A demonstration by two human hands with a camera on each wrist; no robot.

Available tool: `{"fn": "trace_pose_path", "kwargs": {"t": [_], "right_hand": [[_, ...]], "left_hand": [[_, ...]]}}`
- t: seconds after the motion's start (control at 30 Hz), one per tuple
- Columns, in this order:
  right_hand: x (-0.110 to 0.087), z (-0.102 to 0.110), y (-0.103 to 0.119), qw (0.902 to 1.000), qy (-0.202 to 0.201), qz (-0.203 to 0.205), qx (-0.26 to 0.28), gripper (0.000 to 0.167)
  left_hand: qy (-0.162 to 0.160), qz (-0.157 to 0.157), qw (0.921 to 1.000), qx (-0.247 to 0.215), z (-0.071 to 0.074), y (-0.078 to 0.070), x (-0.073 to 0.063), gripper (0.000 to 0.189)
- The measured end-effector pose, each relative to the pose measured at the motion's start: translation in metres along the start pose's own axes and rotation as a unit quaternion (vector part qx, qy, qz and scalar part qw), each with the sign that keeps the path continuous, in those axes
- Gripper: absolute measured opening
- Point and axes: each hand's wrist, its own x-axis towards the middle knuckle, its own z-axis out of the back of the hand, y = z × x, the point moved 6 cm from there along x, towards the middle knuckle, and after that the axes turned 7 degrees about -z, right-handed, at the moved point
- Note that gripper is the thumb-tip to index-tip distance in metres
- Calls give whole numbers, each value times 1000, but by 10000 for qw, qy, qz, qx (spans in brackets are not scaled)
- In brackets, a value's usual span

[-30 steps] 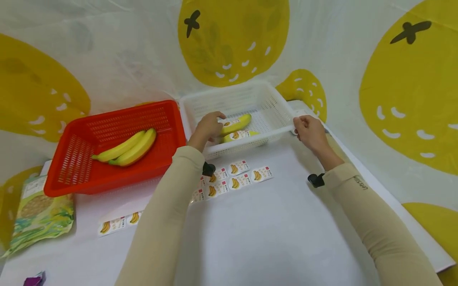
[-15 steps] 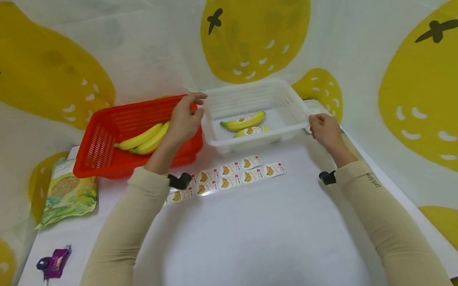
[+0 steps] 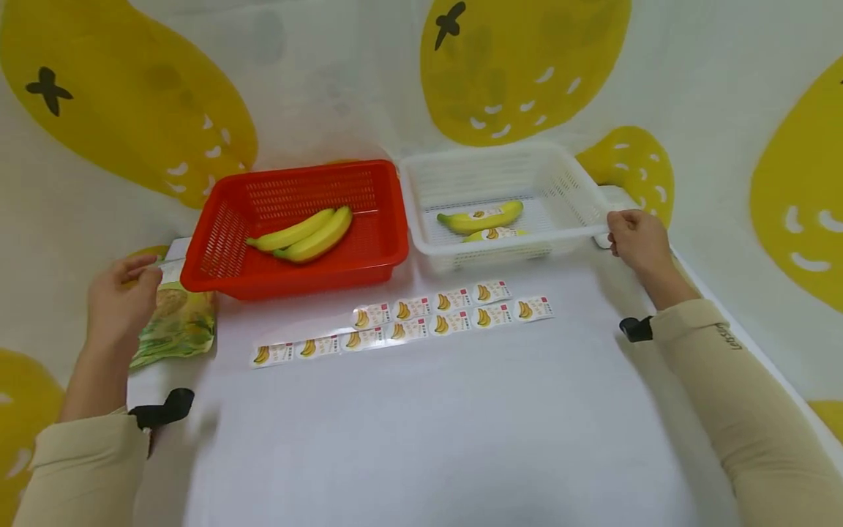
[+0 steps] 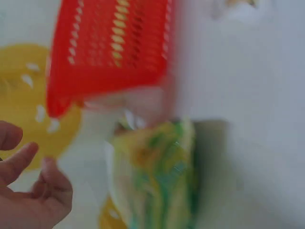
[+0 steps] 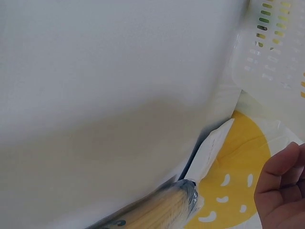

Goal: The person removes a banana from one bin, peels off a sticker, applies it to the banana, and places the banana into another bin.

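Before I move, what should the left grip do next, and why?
Probably bring the left grip toward the nearer banana in the red basket: the left grip looks empty, both bananas there show no label, while the two labelled bananas lie in the white basket.

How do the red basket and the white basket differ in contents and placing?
The red basket holds two plain-looking bananas; the white basket holds two stickered bananas. In the head view, the red basket stands left, the white basket right. Both are open-topped with slotted walls.
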Motion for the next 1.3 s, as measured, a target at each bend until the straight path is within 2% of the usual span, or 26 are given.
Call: {"fn": "trace_pose_path", "kwargs": {"t": [0.07,0.13,0.2,0.27,0.37,0.5,0.7,0.77,0.97,1.03,1.2,1.3], "right_hand": [[0,2,-1,10000,-9,-83,-29,64],[1,3,-1,9998,-10,-169,-71,65],[2,1,-1,9996,7,-274,-75,67],[1,-1,-1,9992,36,-379,-89,68],[1,-2,-2,9988,50,-480,-83,69],[0,-1,-2,9992,-6,-387,-63,67],[0,0,-1,9997,-117,-183,-119,65],[1,0,-1,9996,-156,-163,-171,65],[1,2,0,9996,-111,-94,-235,67],[0,2,0,9997,-73,-92,-233,68],[-2,3,1,9992,51,-111,-389,71],[-4,5,3,9983,112,-98,-571,73]], "left_hand": [[340,486,9966,-571,-1,22,-1,65],[591,867,9857,-1319,-7,37,-1,74],[669,1063,9724,-1966,-13,44,-2,80],[652,1061,9635,-2369,-18,45,-2,82],[594,1040,9628,-2422,-24,40,-1,82],[448,927,9621,-2526,-29,33,0,70],[263,897,9466,-3086,-31,31,-2,49],[220,968,9445,-3132,-32,31,-2,49],[3,1147,9463,-3023,-35,32,-2,64],[-73,1131,9434,-3116,-35,33,-2,65],[-195,1092,9400,-3228,-36,32,-1,62],[-227,1058,9385,-3277,-37,31,-1,49]]}}
